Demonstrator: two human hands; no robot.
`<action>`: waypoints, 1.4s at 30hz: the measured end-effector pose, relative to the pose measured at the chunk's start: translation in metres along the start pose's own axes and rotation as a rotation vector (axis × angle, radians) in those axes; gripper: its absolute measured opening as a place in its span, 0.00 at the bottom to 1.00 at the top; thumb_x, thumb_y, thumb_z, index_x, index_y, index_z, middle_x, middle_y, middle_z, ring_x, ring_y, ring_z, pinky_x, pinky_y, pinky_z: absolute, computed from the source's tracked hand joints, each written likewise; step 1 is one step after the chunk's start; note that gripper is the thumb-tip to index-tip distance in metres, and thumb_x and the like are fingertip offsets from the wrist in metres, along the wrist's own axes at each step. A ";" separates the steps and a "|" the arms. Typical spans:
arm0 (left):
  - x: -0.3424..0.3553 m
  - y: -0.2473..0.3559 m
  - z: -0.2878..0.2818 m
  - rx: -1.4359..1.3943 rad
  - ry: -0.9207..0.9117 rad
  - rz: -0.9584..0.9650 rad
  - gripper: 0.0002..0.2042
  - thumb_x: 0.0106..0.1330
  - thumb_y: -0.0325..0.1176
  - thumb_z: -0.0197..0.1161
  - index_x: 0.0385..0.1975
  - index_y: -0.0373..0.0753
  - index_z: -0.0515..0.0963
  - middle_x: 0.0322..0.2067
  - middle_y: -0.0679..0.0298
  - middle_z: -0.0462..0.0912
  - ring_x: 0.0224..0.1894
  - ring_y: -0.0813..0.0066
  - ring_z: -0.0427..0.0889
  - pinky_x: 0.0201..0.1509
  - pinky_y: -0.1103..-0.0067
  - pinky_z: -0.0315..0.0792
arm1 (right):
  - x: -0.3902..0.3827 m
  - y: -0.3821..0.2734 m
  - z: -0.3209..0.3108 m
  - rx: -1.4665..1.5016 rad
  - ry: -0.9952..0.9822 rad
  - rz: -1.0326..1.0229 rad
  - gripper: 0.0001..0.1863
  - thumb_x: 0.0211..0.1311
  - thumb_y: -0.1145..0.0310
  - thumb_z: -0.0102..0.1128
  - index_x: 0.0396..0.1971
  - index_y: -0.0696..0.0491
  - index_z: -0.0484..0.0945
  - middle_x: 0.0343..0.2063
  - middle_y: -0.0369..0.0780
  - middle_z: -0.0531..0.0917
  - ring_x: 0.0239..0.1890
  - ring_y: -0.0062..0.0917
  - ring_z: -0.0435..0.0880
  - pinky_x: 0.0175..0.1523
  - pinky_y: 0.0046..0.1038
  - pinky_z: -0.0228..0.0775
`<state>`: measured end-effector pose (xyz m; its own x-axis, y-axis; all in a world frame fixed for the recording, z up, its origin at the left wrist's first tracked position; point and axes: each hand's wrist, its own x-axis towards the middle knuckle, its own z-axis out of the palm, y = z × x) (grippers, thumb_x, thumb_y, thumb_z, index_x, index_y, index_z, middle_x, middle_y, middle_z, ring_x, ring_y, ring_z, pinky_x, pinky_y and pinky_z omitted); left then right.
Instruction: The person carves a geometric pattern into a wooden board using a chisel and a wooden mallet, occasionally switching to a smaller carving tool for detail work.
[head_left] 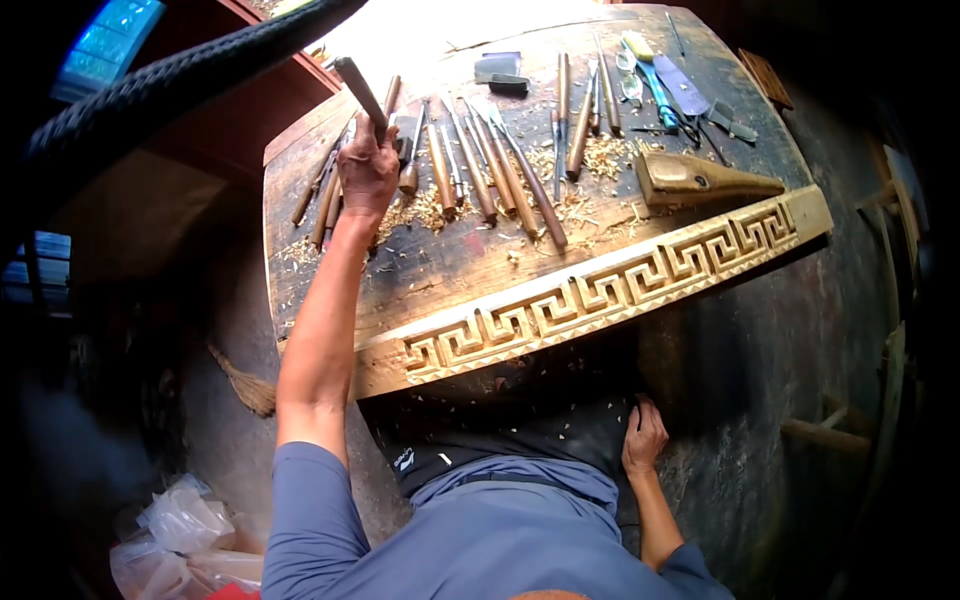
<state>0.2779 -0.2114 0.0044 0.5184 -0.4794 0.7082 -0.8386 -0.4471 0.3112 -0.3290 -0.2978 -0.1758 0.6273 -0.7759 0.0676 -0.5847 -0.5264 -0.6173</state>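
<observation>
My left hand [368,172] reaches over the far left of the workbench and is closed round a carving chisel [362,92]. Only its dark handle shows, sticking up past my fingers; its blade is hidden. Beside that hand lie several more wooden-handled chisels [440,172] among curled shavings. Along the near edge of the bench runs a pale wooden board [590,290] carved with a meander pattern and a row of small triangles. My right hand [645,437] rests low beside my thigh, fingers loosely extended, with nothing visible in it.
A wooden mallet [700,178] lies behind the board's right part. Farther back on the workbench [400,300] are a blue-handled brush [655,85], glasses [630,82] and a black block [509,84]. A straw broom [245,382] and plastic bags [185,530] are on the floor at left.
</observation>
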 end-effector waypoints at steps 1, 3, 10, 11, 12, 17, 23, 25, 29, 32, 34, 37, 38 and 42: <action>0.002 0.025 0.001 0.047 -0.072 -0.051 0.07 0.79 0.25 0.64 0.48 0.39 0.73 0.28 0.50 0.90 0.28 0.58 0.92 0.29 0.61 0.80 | -0.008 0.013 0.004 -0.030 -0.003 0.034 0.14 0.73 0.75 0.61 0.55 0.57 0.85 0.53 0.49 0.90 0.57 0.47 0.88 0.62 0.42 0.80; -0.001 0.048 -0.012 0.050 -0.067 -0.133 0.03 0.81 0.27 0.61 0.46 0.39 0.74 0.27 0.50 0.88 0.26 0.61 0.90 0.27 0.62 0.79 | -0.029 0.028 0.013 -0.053 -0.065 0.042 0.15 0.74 0.74 0.61 0.56 0.57 0.85 0.54 0.49 0.89 0.58 0.46 0.88 0.62 0.42 0.81; -0.057 0.117 -0.057 0.052 -0.086 0.042 0.02 0.77 0.22 0.61 0.43 0.36 0.79 0.36 0.54 0.78 0.39 0.56 0.78 0.44 0.66 0.74 | -0.090 0.074 0.045 -0.043 -0.201 0.179 0.14 0.77 0.67 0.59 0.57 0.52 0.86 0.51 0.46 0.91 0.54 0.43 0.90 0.58 0.40 0.83; -0.075 0.122 -0.064 0.027 -0.118 0.057 0.02 0.76 0.25 0.63 0.43 0.38 0.79 0.36 0.56 0.79 0.37 0.59 0.78 0.41 0.65 0.73 | -0.091 0.074 0.046 -0.029 -0.187 0.156 0.14 0.77 0.67 0.59 0.56 0.51 0.86 0.51 0.46 0.91 0.54 0.43 0.91 0.58 0.40 0.83; -0.091 0.127 -0.070 0.001 -0.144 0.074 0.02 0.74 0.27 0.66 0.42 0.39 0.79 0.36 0.59 0.80 0.35 0.62 0.78 0.38 0.65 0.73 | -0.088 0.074 0.047 -0.015 -0.167 0.131 0.13 0.77 0.67 0.59 0.55 0.51 0.86 0.51 0.45 0.91 0.54 0.43 0.91 0.57 0.40 0.83; -0.145 0.194 -0.102 0.014 -0.315 0.099 0.19 0.58 0.31 0.75 0.51 0.43 0.83 0.48 0.58 0.86 0.42 0.56 0.87 0.39 0.67 0.78 | -0.088 0.080 0.061 -0.014 -0.120 0.144 0.11 0.76 0.65 0.57 0.47 0.50 0.87 0.46 0.44 0.92 0.49 0.43 0.91 0.52 0.43 0.83; -0.187 0.217 -0.139 0.019 -0.328 -0.051 0.21 0.53 0.25 0.73 0.50 0.40 0.83 0.47 0.54 0.87 0.42 0.51 0.88 0.44 0.64 0.79 | -0.067 0.070 0.051 -0.055 -0.088 0.075 0.10 0.73 0.67 0.64 0.48 0.51 0.88 0.45 0.46 0.92 0.48 0.43 0.91 0.52 0.43 0.84; -0.198 0.232 -0.148 0.021 -0.319 -0.065 0.18 0.54 0.24 0.74 0.47 0.39 0.83 0.45 0.54 0.87 0.43 0.50 0.88 0.45 0.63 0.79 | -0.036 0.054 0.040 -0.054 -0.033 0.025 0.11 0.68 0.71 0.69 0.49 0.53 0.88 0.47 0.47 0.91 0.48 0.44 0.91 0.53 0.42 0.84; -0.221 0.256 -0.151 -0.104 -0.361 -0.179 0.19 0.53 0.21 0.77 0.45 0.37 0.83 0.42 0.54 0.87 0.42 0.50 0.88 0.47 0.65 0.80 | 0.045 -0.037 -0.020 0.145 0.142 0.011 0.08 0.70 0.74 0.67 0.46 0.56 0.89 0.37 0.47 0.92 0.37 0.44 0.93 0.44 0.37 0.85; -0.245 0.264 -0.145 -0.357 -0.444 -0.421 0.14 0.56 0.19 0.74 0.42 0.33 0.83 0.38 0.56 0.86 0.38 0.61 0.87 0.43 0.73 0.80 | 0.061 -0.093 -0.053 0.409 0.087 0.009 0.07 0.69 0.74 0.69 0.45 0.55 0.89 0.29 0.45 0.91 0.31 0.32 0.94 0.38 0.30 0.84; -0.242 0.277 -0.145 -0.527 -0.505 -0.587 0.10 0.62 0.17 0.72 0.42 0.32 0.84 0.35 0.56 0.86 0.35 0.66 0.87 0.43 0.76 0.79 | 0.060 -0.117 -0.058 0.501 -0.079 -0.089 0.11 0.69 0.75 0.70 0.50 0.54 0.89 0.31 0.42 0.93 0.33 0.26 0.95 0.42 0.28 0.86; -0.243 0.277 -0.147 -0.583 -0.515 -0.594 0.12 0.63 0.17 0.72 0.46 0.32 0.86 0.35 0.55 0.87 0.36 0.65 0.87 0.43 0.75 0.79 | 0.049 -0.137 -0.049 0.860 -0.500 0.026 0.20 0.71 0.75 0.70 0.61 0.55 0.84 0.37 0.39 0.94 0.36 0.19 0.92 0.46 0.25 0.86; -0.249 0.270 -0.145 -0.593 -0.516 -0.545 0.12 0.64 0.17 0.72 0.47 0.32 0.87 0.36 0.55 0.87 0.36 0.65 0.88 0.43 0.75 0.80 | 0.045 -0.141 -0.045 1.007 -0.580 0.102 0.22 0.72 0.74 0.69 0.64 0.56 0.82 0.37 0.39 0.93 0.37 0.19 0.90 0.48 0.25 0.86; -0.257 0.256 -0.146 -0.573 -0.565 -0.259 0.15 0.62 0.17 0.73 0.49 0.33 0.87 0.40 0.53 0.89 0.39 0.55 0.90 0.44 0.71 0.84 | 0.047 -0.154 -0.030 1.208 -0.886 0.175 0.21 0.79 0.69 0.65 0.67 0.58 0.81 0.45 0.38 0.90 0.42 0.17 0.87 0.49 0.23 0.82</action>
<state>-0.0942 -0.0926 -0.0055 0.5840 -0.7883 0.1937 -0.5576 -0.2162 0.8015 -0.2255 -0.2635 -0.0543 0.9529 -0.1099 -0.2827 -0.1970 0.4844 -0.8524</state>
